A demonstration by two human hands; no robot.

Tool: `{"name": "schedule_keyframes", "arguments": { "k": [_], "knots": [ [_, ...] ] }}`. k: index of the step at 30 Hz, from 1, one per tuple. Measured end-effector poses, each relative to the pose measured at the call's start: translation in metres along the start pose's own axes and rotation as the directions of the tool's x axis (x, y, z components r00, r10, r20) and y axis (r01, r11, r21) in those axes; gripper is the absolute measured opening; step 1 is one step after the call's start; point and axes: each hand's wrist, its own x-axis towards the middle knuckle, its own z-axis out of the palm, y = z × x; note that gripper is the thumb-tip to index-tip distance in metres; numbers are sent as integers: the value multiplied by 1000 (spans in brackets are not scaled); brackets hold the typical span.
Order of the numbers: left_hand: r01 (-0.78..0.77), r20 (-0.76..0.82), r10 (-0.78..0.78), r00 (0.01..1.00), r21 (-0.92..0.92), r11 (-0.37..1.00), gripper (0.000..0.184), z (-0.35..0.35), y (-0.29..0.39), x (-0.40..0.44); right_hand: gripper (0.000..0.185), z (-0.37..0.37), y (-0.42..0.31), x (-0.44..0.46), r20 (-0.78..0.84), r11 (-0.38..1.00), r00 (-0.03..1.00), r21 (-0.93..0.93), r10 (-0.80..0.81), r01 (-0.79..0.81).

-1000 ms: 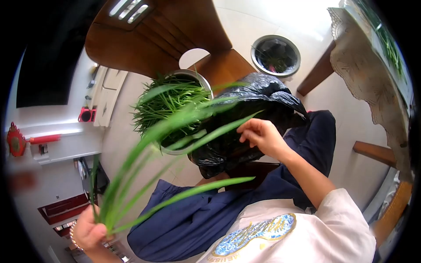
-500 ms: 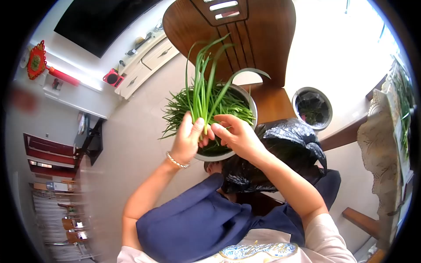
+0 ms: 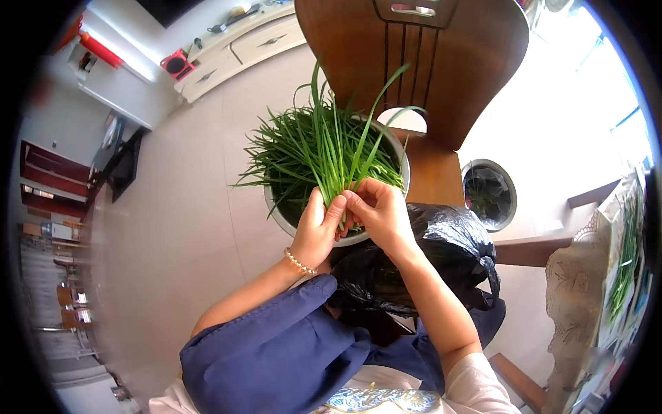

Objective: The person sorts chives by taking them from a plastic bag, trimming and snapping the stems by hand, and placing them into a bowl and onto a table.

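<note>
A small bunch of chives stands upright between my hands, leaves pointing away from me. My left hand, with a beaded bracelet at the wrist, is closed around its lower stems. The fingers of my right hand pinch the same stems near their base, and both thumbs almost meet there. Just beyond and beneath my hands, a round metal basin is heaped with more chives, whose leaves spill over its left rim. My hands partly cover the basin's near edge.
The basin rests on a wooden chair. A black plastic bag lies right of my forearms. Beyond it, a lined round bin stands on the floor. At right, a table with a lace cloth holds more long greens.
My right hand has closed in on the stem bases, beside my left thumb. The bunch now sits lower and closer to the heap. The whole view has shifted and turned slightly.
</note>
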Motion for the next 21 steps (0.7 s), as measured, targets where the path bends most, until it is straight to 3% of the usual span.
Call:
{"name": "schedule_keyframes", "arguments": {
  "k": [4,6,11,21],
  "knots": [
    [83,53,-80,995,-55,995,28,-1,-1,-1,15,-7,-3,-5,3,988,999,-152,-41,41],
    [86,39,-84,996,-72,994,28,-2,-4,-1,14,-8,-7,-7,5,999,999,1,36,-36],
    [91,-46,-97,994,-111,990,24,-1,2,-3,15,2,-7,-6,-32,995,998,78,63,-60],
    [52,-34,-49,998,74,996,18,-17,2,-10,14,12,-9,-7,-23,998,999,-54,27,-28]
  ]
}}
